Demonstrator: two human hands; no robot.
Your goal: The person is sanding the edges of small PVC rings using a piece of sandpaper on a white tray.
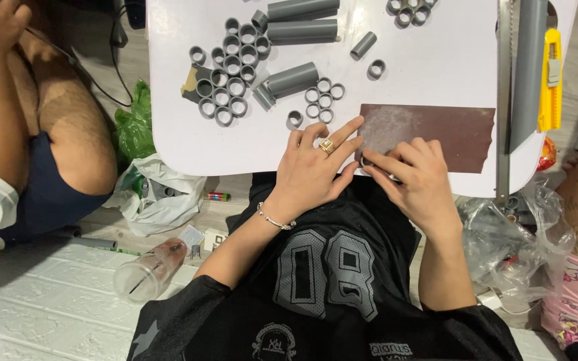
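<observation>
Now: L hand (312, 170) flat, fingers spread on sandpaper sheet (429, 130); R hand (415, 179) pinching small grey ring (365, 161). White table (188, 134), grey pipe rings (225, 83).

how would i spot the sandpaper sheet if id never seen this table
On the white table, look at the near edge where both hands meet. The sandpaper sheet lies flat under the right hand: a reddish-brown rectangle, unlike the grey pipe rings.

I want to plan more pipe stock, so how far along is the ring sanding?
Done: many cut grey rings lie grouped on the white table. In hand: the right hand rubs one ring on the brown sandpaper, which the left hand steadies. Left: longer pipe pieces remain uncut.
</observation>
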